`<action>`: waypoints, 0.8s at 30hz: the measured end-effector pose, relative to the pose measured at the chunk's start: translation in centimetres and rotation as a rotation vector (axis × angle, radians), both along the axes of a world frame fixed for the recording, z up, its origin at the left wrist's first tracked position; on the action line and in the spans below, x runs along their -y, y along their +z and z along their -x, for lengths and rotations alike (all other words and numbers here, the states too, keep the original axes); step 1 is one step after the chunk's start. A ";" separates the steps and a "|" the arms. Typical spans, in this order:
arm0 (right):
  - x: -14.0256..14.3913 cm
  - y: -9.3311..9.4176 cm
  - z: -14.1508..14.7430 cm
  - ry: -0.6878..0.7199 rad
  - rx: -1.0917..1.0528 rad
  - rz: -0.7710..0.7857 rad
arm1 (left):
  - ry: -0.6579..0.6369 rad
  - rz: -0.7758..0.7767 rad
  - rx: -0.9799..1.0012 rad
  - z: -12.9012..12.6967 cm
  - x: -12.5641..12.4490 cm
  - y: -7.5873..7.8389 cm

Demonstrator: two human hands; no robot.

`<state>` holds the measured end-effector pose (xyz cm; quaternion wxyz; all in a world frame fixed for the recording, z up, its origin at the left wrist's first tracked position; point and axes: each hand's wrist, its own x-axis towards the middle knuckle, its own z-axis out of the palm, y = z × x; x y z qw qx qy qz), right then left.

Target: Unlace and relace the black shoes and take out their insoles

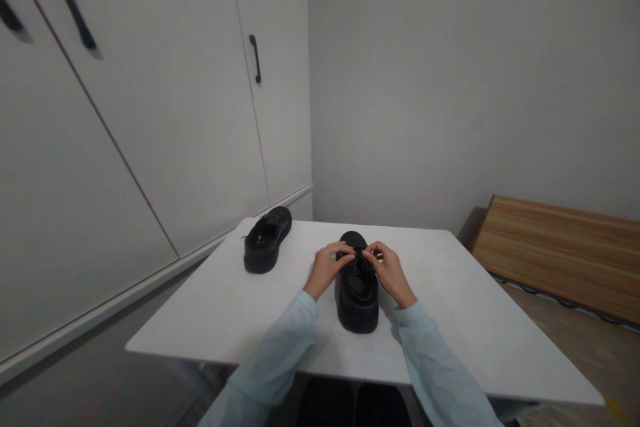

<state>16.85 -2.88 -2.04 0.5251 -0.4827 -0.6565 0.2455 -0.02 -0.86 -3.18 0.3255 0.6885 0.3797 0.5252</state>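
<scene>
A black shoe (pixel 357 297) stands in the middle of the white table (pixel 450 307), its heel toward me. My left hand (pixel 327 269) and my right hand (pixel 387 270) rest on either side of its upper, and the fingertips of both pinch the black laces at the top of the shoe. Both arms wear pale blue sleeves. A second black shoe (pixel 267 240) sits apart at the far left corner of the table, untouched.
White wardrobe doors (pixel 165 100) with black handles run along the left, close to the table's edge. A plain grey wall is behind. A wooden board (pixel 560 253) lies low at the right beside the table.
</scene>
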 end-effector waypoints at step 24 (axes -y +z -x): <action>-0.3 0.2 0.2 0.114 -0.387 0.059 | -0.001 -0.006 -0.025 0.2 -0.4 -0.5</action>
